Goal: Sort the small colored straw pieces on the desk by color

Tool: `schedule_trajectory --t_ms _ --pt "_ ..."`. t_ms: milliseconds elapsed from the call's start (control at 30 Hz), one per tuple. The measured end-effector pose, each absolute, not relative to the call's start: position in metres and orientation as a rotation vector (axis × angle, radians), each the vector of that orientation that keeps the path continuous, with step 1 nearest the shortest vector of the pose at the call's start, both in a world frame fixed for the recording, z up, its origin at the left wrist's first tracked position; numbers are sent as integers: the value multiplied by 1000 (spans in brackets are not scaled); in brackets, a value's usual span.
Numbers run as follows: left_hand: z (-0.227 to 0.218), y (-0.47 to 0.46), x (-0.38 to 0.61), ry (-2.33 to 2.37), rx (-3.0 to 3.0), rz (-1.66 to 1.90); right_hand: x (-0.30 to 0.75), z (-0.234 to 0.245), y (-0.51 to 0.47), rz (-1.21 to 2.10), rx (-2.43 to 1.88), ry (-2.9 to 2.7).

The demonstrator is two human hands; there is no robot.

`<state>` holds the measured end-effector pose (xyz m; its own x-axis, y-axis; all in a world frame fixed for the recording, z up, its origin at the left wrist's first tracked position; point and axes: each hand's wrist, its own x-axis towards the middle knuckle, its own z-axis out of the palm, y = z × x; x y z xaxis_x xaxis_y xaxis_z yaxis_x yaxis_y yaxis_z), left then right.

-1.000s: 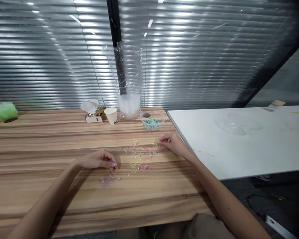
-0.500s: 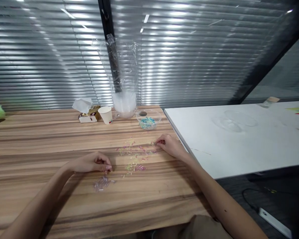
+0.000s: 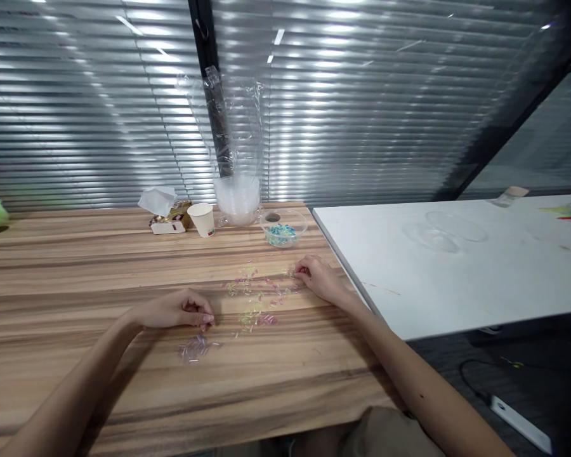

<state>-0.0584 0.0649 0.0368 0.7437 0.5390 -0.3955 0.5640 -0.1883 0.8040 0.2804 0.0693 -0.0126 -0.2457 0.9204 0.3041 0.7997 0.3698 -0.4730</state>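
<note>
Small translucent tube-shaped beads (image 3: pixel 254 292) in pink, yellow and green lie scattered over the wooden table. My right hand (image 3: pixel 316 277) rests at the right edge of this scatter, thumb and forefinger pinched together down at the beads; whatever is between them is too small to make out. To the left, my left hand (image 3: pixel 183 310) lies on its side with fingers curled and thumb against forefinger, and any bead in it is hidden. Just in front of that hand sits a loose pile of pale purple beads (image 3: pixel 196 348). Pink beads (image 3: pixel 267 320) cluster beside yellow-green ones in the middle.
Behind the beads stands a clear plastic bowl (image 3: pixel 301 236) holding blue and green beads. A paper cup (image 3: pixel 202 220), a tissue box (image 3: pixel 170 225) and a bagged stack of plastic bowls (image 3: pixel 238 202) line the back. A white table (image 3: pixel 457 285) adjoins on the right, with clear lids (image 3: pixel 455 226).
My right hand has shifted slightly left, its pinched fingertips closer in among the beads. My left hand has stayed in place. The view has turned very slightly.
</note>
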Motion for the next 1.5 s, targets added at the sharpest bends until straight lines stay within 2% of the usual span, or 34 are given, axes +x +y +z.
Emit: schedule_trajectory --t_ms 233,500,667,1167,1500 --pt "34 66 -58 854 1816 -20 280 -7 66 236 -1492 -2063" --pt "37 65 -55 839 1852 -1 280 8 59 529 -1187 -2244" --pt "38 65 -55 846 1883 5 281 10 59 575 -1151 -2320" --pt "39 64 -55 864 1882 -2 280 3 56 514 -1240 -2386" --pt "38 64 -56 820 1872 -7 274 11 54 479 -1052 -2301"
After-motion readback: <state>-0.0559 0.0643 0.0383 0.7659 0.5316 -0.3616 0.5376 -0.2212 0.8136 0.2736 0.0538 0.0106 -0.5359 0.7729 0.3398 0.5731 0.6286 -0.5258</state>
